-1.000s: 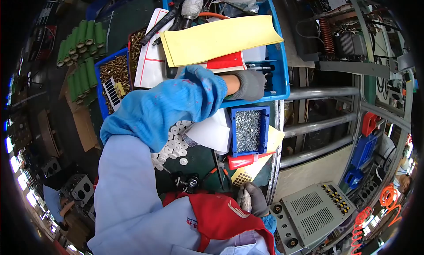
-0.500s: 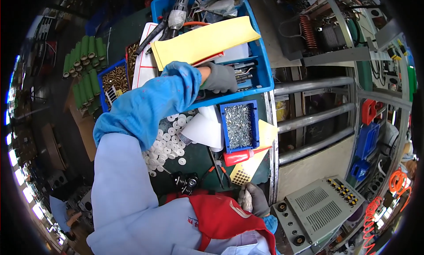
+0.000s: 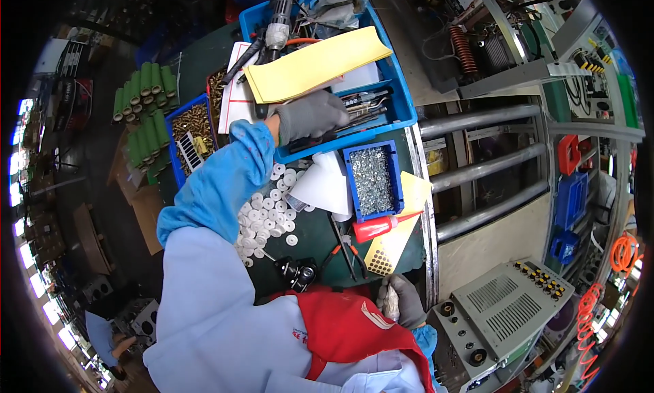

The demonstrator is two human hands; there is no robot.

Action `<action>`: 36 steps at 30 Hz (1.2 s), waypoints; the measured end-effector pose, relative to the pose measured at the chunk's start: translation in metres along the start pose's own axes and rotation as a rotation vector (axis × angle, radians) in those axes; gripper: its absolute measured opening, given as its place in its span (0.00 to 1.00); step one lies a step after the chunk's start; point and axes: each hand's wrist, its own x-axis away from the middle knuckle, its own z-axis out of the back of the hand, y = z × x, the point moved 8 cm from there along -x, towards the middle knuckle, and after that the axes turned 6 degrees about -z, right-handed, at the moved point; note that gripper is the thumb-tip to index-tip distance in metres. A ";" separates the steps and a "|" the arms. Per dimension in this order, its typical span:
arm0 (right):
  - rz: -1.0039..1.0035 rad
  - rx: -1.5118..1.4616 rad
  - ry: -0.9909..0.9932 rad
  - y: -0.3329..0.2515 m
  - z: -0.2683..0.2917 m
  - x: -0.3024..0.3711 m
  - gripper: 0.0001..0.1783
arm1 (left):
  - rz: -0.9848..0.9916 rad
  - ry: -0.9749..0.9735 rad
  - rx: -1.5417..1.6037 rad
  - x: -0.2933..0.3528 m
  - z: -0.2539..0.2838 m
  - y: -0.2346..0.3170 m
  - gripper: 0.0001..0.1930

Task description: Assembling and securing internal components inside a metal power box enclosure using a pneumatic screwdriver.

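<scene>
My left hand (image 3: 310,114), in a grey glove with a blue sleeve behind it, reaches into a big blue tray (image 3: 402,103). Its fingers curl down over dark hand tools (image 3: 364,103) lying there; what they grip is hidden. A yellow folder (image 3: 317,63) lies across the tray just beyond the hand. My right hand (image 3: 403,301), also grey-gloved, rests at the near edge of the bench, closed around a small white part (image 3: 389,304). A red apron (image 3: 340,332) covers my front.
A small blue bin of silver screws (image 3: 371,180), white paper (image 3: 325,185), many white discs (image 3: 266,216), a red bottle (image 3: 375,226), pliers (image 3: 347,246) and a black part (image 3: 298,272) lie on the dark bench. Green rolls (image 3: 143,114) left, a grey control box (image 3: 507,311) right.
My left hand has drawn leftward inside the blue tray, from its right side to its near left part. The right hand has stayed where it was.
</scene>
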 end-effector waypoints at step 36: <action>0.792 -0.039 0.041 0.012 -0.008 0.179 0.11 | -0.340 -0.502 0.456 0.213 -0.310 0.156 0.16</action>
